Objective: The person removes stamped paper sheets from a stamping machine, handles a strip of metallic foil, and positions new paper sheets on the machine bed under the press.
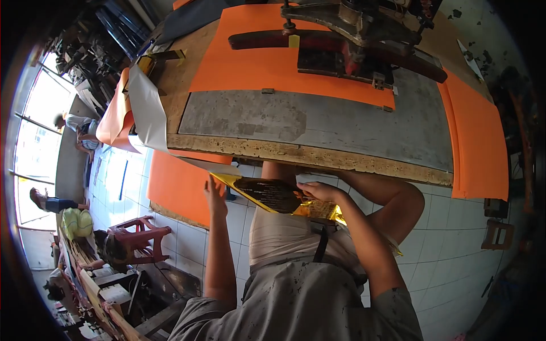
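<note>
A sheet of shiny gold foil [264, 195] with a dark, printed-looking patch hangs over my lap, below the table's front edge. At its left corner is my left hand [216, 196], the fingertips pinching the foil. My right hand [321, 192] is closed on the foil's right part, where it is crumpled and bright. More gold foil shows under my right forearm. Above the hands lies the grey metal plate [244, 116] on the wooden table, partly covered by an orange sheet [244, 71].
A heavy press [352, 34] stands over the table's far side. Orange sheets [478, 136] overhang the right edge, and another orange stack [185, 184] sits low at left. A red plastic stool [136, 238] stands on the tiled floor. Two people sit by the windows at far left.
</note>
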A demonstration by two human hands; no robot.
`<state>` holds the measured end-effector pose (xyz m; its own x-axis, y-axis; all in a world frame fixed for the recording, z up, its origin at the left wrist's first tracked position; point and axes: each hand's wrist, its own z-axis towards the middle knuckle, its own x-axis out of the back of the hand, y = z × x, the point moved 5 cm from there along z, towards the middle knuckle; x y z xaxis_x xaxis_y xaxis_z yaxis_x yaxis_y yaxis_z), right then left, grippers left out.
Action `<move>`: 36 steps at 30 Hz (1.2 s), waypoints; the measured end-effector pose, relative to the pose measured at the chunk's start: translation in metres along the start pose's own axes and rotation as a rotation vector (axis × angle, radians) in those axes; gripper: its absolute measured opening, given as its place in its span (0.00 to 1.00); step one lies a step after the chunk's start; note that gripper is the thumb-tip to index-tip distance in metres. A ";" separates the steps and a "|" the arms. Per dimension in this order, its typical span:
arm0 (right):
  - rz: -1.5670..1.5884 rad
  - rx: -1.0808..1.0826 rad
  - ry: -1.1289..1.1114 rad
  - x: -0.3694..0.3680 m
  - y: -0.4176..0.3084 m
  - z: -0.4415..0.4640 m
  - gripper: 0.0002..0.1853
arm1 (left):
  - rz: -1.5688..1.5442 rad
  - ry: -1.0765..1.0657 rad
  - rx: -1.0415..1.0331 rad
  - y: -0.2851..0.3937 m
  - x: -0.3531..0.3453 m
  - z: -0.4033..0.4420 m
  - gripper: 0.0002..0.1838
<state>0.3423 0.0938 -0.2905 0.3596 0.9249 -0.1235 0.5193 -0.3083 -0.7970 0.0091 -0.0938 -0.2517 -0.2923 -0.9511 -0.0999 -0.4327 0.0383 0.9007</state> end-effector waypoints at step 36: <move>-0.335 0.106 0.806 0.110 -0.112 -0.445 0.19 | 0.961 -0.693 -1.377 0.262 -0.207 -0.139 0.23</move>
<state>0.6683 0.1308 0.0479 0.6597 0.5121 0.5500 0.6354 0.0106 -0.7721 0.0751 0.0706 0.0638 -0.4056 -0.4541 0.7933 0.9129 -0.1581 0.3763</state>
